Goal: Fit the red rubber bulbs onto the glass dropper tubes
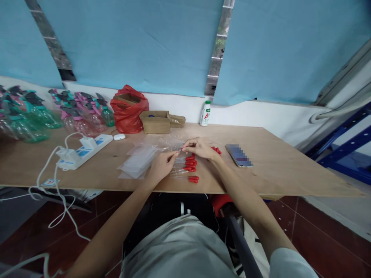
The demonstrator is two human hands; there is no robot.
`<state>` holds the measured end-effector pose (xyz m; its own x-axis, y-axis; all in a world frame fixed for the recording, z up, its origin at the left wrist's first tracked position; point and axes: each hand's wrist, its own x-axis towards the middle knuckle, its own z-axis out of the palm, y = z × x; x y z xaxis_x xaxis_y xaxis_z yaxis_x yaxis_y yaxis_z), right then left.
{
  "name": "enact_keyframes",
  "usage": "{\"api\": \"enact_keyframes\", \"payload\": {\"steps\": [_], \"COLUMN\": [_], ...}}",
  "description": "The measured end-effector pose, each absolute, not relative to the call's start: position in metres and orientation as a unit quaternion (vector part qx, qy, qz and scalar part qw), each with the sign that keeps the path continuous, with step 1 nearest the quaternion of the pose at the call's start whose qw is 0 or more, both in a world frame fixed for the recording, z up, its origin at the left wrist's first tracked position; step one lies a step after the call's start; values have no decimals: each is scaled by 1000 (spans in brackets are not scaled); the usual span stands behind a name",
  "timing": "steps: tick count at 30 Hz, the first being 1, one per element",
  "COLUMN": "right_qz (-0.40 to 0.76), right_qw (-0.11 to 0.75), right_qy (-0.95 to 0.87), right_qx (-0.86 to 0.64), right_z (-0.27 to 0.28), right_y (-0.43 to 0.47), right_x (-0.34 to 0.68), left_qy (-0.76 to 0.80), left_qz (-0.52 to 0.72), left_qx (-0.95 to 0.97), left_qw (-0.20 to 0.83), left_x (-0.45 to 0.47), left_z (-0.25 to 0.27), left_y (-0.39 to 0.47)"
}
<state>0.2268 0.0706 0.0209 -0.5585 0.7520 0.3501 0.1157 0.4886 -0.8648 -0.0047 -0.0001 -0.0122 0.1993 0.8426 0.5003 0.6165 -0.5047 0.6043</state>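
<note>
My left hand (164, 166) and my right hand (199, 148) meet over the table, fingertips nearly touching. Both are closed in a pinch at a small dropper, of which only a bit of red shows; the fingers hide most of it. Thin clear stems (176, 147) lie just beyond the fingertips. Below the hands, several droppers with red bulbs (190, 163) lie in small groups, stems toward the left. A pair of red-bulbed droppers (193, 179) rests closest to the table edge. Flat clear plastic bags (138, 162) are spread beside my left hand.
More red bulbs (216, 150) and a phone (239, 156) lie right of my right hand. Behind stand a cardboard box (155, 122), a red plastic bag (127, 116) and a white bottle (205, 114). A power strip (84, 152) with cables and several spray bottles (84, 121) are left.
</note>
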Motion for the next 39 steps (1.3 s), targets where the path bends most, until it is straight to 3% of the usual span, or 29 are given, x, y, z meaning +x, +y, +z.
{"api": "enact_keyframes", "payload": {"steps": [12, 26, 39], "right_qz": [456, 393, 435], "right_qw": [341, 345, 368], "right_qy": [-769, -801, -772], "right_qx": [-290, -292, -282], "right_z": [24, 27, 31], "right_y": [70, 68, 64], "right_x": [230, 225, 227], "left_qy": [491, 516, 492], "left_qz": [411, 434, 494], "left_qx": [765, 738, 714], "left_qw": [71, 30, 72], "left_x": [-1, 0, 1], "left_z": [-15, -9, -13], "left_y": [-3, -6, -3]}}
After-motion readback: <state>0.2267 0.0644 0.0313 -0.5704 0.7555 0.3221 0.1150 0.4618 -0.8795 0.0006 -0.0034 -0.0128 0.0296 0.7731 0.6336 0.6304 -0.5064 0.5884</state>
